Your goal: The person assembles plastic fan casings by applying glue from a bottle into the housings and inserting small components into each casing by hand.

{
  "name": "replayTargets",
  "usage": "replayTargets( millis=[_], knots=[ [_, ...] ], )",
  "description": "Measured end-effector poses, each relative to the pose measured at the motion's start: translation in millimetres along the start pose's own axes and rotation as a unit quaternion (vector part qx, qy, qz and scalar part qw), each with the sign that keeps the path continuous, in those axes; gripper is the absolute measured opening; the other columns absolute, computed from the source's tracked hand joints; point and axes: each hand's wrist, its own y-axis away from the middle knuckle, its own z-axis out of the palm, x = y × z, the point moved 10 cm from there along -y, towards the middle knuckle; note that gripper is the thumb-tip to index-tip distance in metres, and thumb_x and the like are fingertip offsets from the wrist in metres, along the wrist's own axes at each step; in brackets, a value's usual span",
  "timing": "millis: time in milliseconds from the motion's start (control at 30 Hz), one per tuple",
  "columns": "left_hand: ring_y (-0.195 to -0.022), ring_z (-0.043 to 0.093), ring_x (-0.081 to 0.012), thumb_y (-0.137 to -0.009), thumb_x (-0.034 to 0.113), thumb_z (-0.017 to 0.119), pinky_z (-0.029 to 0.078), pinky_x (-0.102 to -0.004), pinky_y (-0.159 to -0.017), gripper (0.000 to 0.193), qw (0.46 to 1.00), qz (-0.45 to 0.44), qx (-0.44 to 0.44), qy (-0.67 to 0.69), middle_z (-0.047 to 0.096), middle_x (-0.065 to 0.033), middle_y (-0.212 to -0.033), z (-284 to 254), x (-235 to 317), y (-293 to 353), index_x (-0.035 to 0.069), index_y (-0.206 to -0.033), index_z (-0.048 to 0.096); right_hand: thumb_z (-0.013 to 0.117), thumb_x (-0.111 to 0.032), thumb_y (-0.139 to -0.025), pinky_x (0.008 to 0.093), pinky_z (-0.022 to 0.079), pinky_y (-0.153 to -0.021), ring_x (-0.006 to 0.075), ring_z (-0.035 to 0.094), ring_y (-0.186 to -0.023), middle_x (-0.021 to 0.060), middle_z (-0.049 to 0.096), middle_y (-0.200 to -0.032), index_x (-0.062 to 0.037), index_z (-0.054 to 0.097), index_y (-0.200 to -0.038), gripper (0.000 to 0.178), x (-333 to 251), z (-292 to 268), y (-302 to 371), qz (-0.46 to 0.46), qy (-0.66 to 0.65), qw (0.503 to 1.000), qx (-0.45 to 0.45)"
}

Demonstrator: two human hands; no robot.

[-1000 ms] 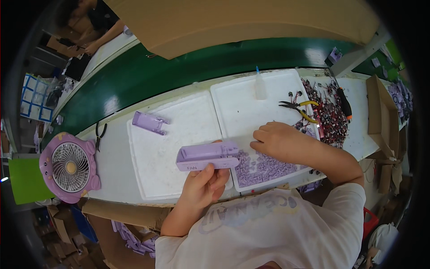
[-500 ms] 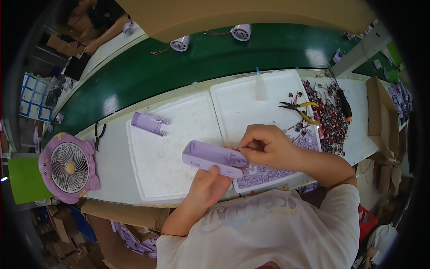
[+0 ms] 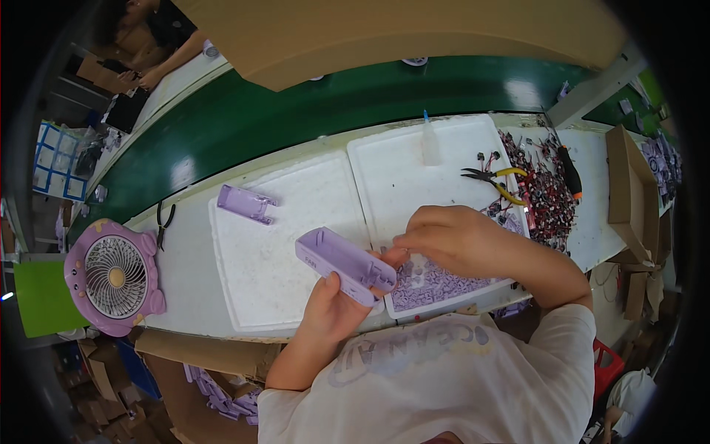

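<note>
My left hand [image 3: 334,312] grips a long, hollow purple plastic housing [image 3: 316,260] from below, its open side facing up. The thumb presses on the near wall, and other fingertips show past the housing's right end. Close by that end is my right hand [image 3: 457,240], thumb and fingers pinched together; whatever they hold is hidden or too small to name. Beneath the right hand, many small purple plastic pieces [image 3: 436,287] lie in a white foam tray [image 3: 396,181]. A second purple housing [image 3: 244,203] rests on the left foam tray [image 3: 288,296].
Yellow-handled pliers [image 3: 510,185], a blue-tipped bottle [image 3: 430,144] and a heap of wired parts [image 3: 543,200] lie right. Black-handled pliers [image 3: 163,224] sit beside a purple fan [image 3: 115,275] at left. Cardboard [image 3: 429,33] hangs over the green belt [image 3: 244,111]. Another person [image 3: 174,44] works far left.
The housing has turned, its right end swinging toward me. My right hand has shifted slightly right, off its end. The cardboard reaches lower and covers most of the two white round parts.
</note>
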Motion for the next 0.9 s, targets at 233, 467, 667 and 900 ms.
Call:
replayTargets(
  millis=[233, 467, 667, 900],
  knots=[
    [-0.122, 0.04, -0.0266, -0.083, 0.042, 0.057, 0.031, -0.0405, -0.1, 0.061, 0.998, -0.004, -0.049, -0.03, 0.043, -0.0183, -0.131, 8.0, 0.4, 2.9, 0.002, -0.126, 0.042, 0.062, -0.001, -0.066, 0.0318, 0.046, -0.054, 0.0221, 0.058, -0.064, 0.0063, 0.057, -0.079, -0.004, 0.061, -0.091, 0.025, -25.4, -0.5, 4.3, -0.07, 0.162, 0.984, -0.028],
    [-0.115, 0.044, -0.0215, -0.08, 0.02, 0.063, 0.04, -0.0366, -0.092, 0.055, 0.973, 0.071, 0.0, -0.222, 0.045, -0.0155, -0.127, 17.2, 15.1, 5.9, -0.001, -0.125, 0.041, 0.072, -0.006, -0.063, 0.0302, 0.043, -0.051, 0.0205, 0.054, -0.058, 0.0046, 0.054, -0.076, -0.0062, 0.061, -0.081, 0.021, -32.5, -5.5, 5.1, -0.068, 0.116, 0.991, 0.021],
    [-0.103, 0.047, -0.0191, -0.069, 0.008, 0.072, 0.042, -0.0321, -0.087, 0.059, 0.92, 0.121, 0.038, -0.371, 0.043, -0.0103, -0.113, 26.4, 23.1, 12.7, -0.001, -0.12, 0.043, 0.071, -0.006, -0.063, 0.0308, 0.043, -0.052, 0.02, 0.054, -0.059, 0.0043, 0.052, -0.072, -0.0072, 0.061, -0.078, 0.018, -40.9, 4.4, -5.7, -0.082, 0.11, 0.99, -0.013],
    [-0.103, 0.048, -0.0238, -0.063, 0.006, 0.075, 0.044, -0.0304, -0.086, 0.064, 0.735, 0.241, 0.002, -0.633, 0.045, -0.0127, -0.111, 56.2, 35.4, 12.2, 0.002, -0.12, 0.046, 0.07, -0.006, -0.063, 0.0317, 0.044, -0.053, 0.0207, 0.054, -0.06, 0.0051, 0.053, -0.073, -0.0076, 0.059, -0.074, 0.016, -37.9, 6.3, -10.0, -0.064, 0.116, 0.991, -0.011]
  ],
)
